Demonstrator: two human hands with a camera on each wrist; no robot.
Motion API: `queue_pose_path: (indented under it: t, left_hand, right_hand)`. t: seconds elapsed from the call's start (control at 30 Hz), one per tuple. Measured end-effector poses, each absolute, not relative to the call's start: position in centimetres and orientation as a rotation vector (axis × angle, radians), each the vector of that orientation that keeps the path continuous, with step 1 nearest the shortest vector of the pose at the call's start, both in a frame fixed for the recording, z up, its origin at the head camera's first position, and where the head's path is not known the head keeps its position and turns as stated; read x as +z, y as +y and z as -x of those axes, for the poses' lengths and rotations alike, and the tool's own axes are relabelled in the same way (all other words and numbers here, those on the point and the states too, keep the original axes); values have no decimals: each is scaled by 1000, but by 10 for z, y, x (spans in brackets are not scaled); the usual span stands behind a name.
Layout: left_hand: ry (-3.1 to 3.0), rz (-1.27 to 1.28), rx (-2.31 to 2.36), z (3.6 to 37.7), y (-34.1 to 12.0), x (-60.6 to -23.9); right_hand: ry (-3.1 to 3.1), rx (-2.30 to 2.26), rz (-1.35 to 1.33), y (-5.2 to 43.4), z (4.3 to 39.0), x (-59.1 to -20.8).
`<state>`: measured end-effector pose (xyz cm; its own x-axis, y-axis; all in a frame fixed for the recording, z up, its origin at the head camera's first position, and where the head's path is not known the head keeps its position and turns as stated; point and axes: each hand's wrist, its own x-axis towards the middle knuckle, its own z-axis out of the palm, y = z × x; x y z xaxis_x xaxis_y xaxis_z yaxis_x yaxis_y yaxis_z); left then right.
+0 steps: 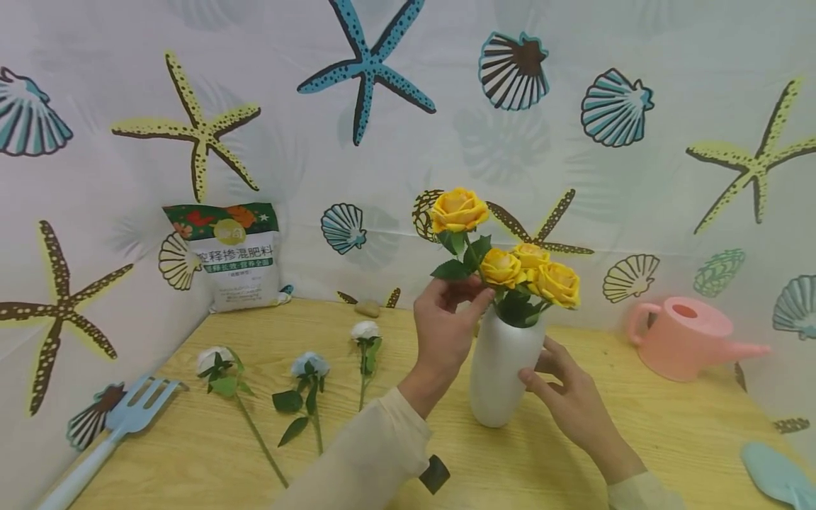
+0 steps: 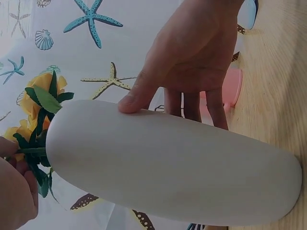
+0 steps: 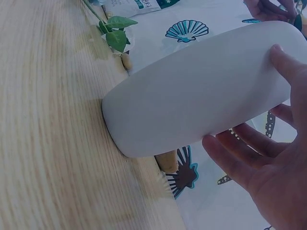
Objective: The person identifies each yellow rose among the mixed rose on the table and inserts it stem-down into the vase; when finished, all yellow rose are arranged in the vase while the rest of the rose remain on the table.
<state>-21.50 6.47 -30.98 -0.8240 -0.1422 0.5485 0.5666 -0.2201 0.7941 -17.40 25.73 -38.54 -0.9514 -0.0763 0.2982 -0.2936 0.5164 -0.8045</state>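
A white vase (image 1: 503, 368) stands on the wooden table, with several yellow roses (image 1: 535, 273) in its mouth. Just above the rim, my left hand (image 1: 446, 326) pinches the stem of a taller yellow rose (image 1: 459, 210). That green stem (image 2: 32, 151) runs from the fingertips into the vase mouth in the left wrist view; its lower end is hidden. From the right side my right hand (image 1: 574, 400) holds the vase, thumb on the near face and fingers round the side. The right wrist view shows this hand (image 3: 273, 167) against the vase wall too.
Left of the vase lie two white roses (image 1: 215, 360) (image 1: 365, 331) and a light blue rose (image 1: 310, 364). A blue garden fork (image 1: 130, 411) and fertilizer bag (image 1: 239, 262) are further left. On the right are a pink watering can (image 1: 691, 340) and a pale blue shovel (image 1: 774, 471).
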Motion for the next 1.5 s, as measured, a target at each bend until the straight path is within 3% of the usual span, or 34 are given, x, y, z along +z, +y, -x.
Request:
queue_pose_path:
  t: [0.9,1.5]
  left_hand:
    - [-1815,569,-1832,211,71,-337]
    - [-1849,727,-1763,221,48,-358]
  right_hand:
    - [-2545,1387,-304,256,175,-385]
    - [-2563,1365,-281,260,177,-386]
